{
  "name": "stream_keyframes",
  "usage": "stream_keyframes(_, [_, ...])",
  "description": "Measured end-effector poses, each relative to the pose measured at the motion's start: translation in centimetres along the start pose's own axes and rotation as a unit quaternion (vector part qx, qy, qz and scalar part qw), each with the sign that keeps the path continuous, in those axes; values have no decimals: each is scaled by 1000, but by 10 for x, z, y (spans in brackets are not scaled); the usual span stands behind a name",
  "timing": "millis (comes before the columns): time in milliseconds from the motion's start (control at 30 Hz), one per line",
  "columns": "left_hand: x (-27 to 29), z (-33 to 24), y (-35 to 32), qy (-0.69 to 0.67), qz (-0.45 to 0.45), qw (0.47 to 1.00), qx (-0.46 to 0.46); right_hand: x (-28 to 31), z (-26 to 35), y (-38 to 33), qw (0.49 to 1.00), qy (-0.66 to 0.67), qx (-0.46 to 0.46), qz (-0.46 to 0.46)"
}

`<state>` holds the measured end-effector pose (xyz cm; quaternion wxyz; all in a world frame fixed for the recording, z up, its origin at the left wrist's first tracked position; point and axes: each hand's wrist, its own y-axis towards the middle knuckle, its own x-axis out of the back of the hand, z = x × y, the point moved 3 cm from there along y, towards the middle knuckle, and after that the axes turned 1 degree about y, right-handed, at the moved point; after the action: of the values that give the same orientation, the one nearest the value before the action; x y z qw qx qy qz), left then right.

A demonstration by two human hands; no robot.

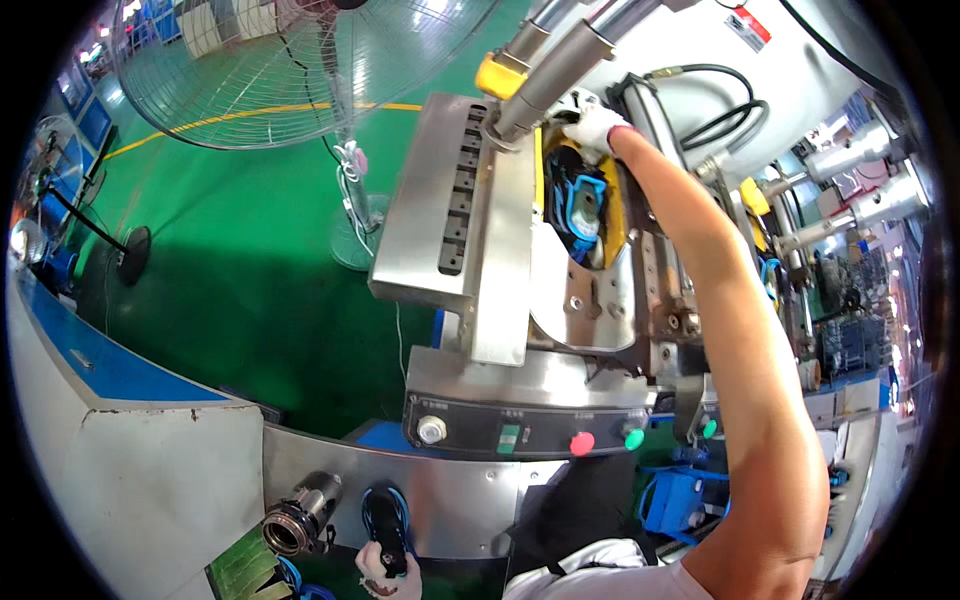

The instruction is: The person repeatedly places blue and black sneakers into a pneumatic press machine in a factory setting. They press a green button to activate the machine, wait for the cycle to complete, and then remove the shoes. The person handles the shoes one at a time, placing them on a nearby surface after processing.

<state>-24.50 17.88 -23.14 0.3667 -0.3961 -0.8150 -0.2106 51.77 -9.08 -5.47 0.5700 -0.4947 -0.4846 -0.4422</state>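
My left hand [388, 577], in a pale glove, is closed around the near end of a black shoe [383, 515] with blue edging. It holds the shoe over the steel ledge at the lower left. My right arm stretches forward across the machine. Its gloved right hand [597, 128] is at the far end of the machine's recess, its fingers partly hidden and too small to read. Just below that hand, a black and blue shoe [583, 205] lies in the recess between yellow pads [614, 215]. A curved metal plate [585, 305] sits in front of it.
A control panel [530, 430] with red, green and white buttons runs along the machine's front. Steel cylinders [555, 80] slant above the recess. A large fan [300, 70] stands at the left. A metal tube [302, 513] lies by the ledge, beside a grey cabinet [150, 480].
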Motion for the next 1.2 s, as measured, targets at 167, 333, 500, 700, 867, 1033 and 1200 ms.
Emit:
stream_keyframes(167, [-2,-1,-3,3,-19,1000,-8,16,41,-108,981,193,31,-18])
stream_keyframes(333, [-18,30,-19,-4,45,999,26,-39,38,-120,981,162,-97,-44])
stream_keyframes(500, [-15,29,-15,13,36,999,-38,-60,29,-110,959,140,-119,-217])
stream_keyframes(700, [-13,25,-17,46,34,998,-24,-60,50,-109,969,138,-81,-190])
stream_keyframes(867, [-19,22,-15,5,43,999,-24,-32,10,-111,995,64,-22,-70])
stream_keyframes(1033, [-22,22,-16,-48,55,997,36,23,30,-223,963,164,127,-173])
stream_keyframes(1200, [-26,44,-12,-75,83,992,55,-32,-10,-452,908,302,260,-129])
